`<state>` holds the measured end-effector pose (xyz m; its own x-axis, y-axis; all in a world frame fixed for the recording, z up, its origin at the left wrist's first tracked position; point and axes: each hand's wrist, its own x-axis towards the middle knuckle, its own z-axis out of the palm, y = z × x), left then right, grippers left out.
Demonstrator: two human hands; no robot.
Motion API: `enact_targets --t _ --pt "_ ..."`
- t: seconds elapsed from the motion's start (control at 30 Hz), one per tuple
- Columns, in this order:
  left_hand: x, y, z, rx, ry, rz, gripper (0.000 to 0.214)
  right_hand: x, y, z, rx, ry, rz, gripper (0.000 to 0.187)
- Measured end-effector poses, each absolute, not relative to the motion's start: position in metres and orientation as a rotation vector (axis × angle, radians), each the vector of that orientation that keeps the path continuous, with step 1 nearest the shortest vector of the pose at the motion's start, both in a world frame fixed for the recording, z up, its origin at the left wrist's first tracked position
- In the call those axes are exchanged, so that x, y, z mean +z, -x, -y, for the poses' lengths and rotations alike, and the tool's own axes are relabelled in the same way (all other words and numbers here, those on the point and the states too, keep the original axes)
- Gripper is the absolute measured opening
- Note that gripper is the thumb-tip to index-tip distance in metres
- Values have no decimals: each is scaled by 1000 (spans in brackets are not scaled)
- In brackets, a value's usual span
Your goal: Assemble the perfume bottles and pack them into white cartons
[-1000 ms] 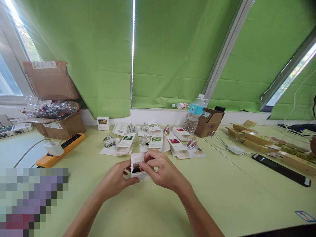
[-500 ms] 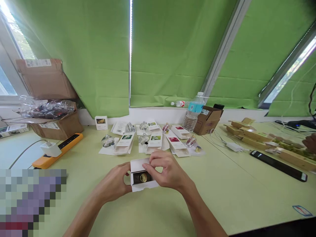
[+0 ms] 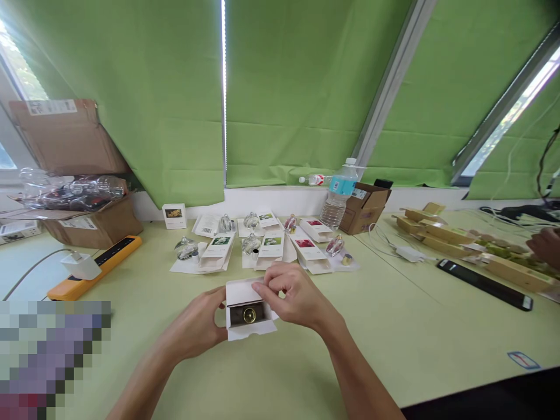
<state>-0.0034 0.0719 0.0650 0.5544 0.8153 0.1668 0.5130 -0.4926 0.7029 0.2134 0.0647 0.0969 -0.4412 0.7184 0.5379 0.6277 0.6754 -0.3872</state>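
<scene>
A small white carton [image 3: 251, 333] is held above the table, its end facing me with the flaps folded out. Inside it shows a dark interior with a round gold cap [image 3: 249, 315] in the middle. My left hand [image 3: 196, 326] grips the carton's left side, thumb below and fingers behind. At the upper right, my right hand [image 3: 300, 294] has its thumb and curled fingers pinched on the raised flap [image 3: 238, 291]. Beyond the hands lie several opened white cartons, among them one with a red flower picture [image 3: 308, 251], and glass bottles such as a clear one [image 3: 186, 249].
An upright white carton [image 3: 174, 216] stands at the back. To the left are an orange power strip [image 3: 118, 251] and a cardboard box [image 3: 100, 221] of plastic-wrapped items. A large water bottle [image 3: 336, 201] stands behind; another person's hand [image 3: 545, 248] is at far right.
The view has turned slightly right. My right hand has shifted a little up and off the carton's opening, so more of the inside and gold cap shows.
</scene>
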Motion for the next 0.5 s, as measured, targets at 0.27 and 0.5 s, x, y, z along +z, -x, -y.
enact_targets --t 0.27,0.5 --pt "59 6 -75 700 -2112 -1082 54 96 -214 -68 165 1048 2143 50" --pt "70 10 -74 710 -2059 -1045 45 95 -216 -74 234 1089 2038 52"
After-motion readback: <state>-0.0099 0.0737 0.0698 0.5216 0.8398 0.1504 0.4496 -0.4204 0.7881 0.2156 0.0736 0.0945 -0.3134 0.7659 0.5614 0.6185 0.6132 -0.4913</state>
